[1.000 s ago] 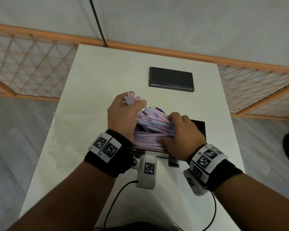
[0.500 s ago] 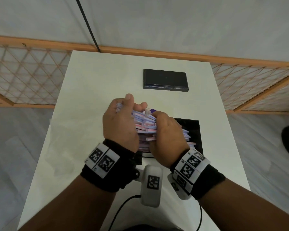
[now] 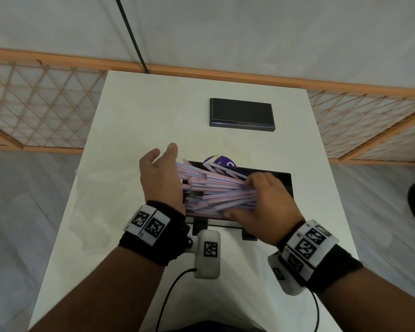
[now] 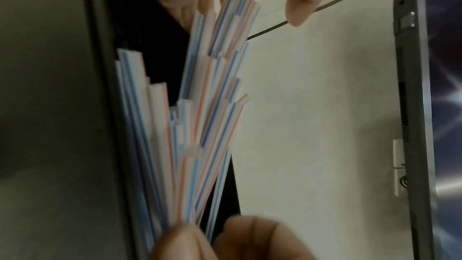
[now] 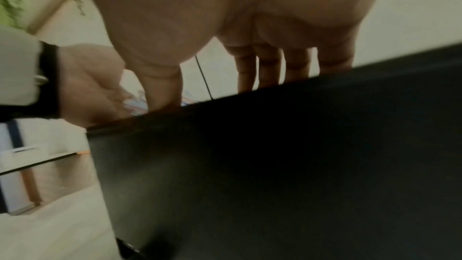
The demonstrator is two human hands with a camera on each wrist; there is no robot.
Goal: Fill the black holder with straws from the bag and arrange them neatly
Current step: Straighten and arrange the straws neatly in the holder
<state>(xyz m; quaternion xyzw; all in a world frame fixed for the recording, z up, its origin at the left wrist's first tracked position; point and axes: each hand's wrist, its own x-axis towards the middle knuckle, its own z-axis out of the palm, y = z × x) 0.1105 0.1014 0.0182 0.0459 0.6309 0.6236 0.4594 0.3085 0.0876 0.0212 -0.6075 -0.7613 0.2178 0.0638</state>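
Note:
A bundle of striped straws [image 3: 216,192] lies across the open black holder [image 3: 286,185] near the table's front. My right hand [image 3: 261,204] grips the bundle's right end, thumb below and fingers curled over the top. My left hand [image 3: 158,176] is open, its palm against the left ends of the straws and its fingers stretched upward. In the left wrist view the straws [image 4: 200,106] fan out unevenly beside the holder wall [image 4: 100,106]. The right wrist view shows the right hand [image 5: 225,17] reaching over the holder's dark wall [image 5: 275,165]. A purple-printed bag piece [image 3: 219,161] peeks out behind the straws.
A flat black lid [image 3: 241,115] lies farther back on the white table [image 3: 130,116]. Crumpled clear plastic [image 3: 94,212] rests on the table's left side. A wooden lattice fence [image 3: 34,104] runs behind the table, and a thin black cable [image 3: 130,32] hangs on the wall.
My left hand let go of the bundle and opened, palm against the straw ends. My right hand slid right along the straws, and the bundle spread out over the holder.

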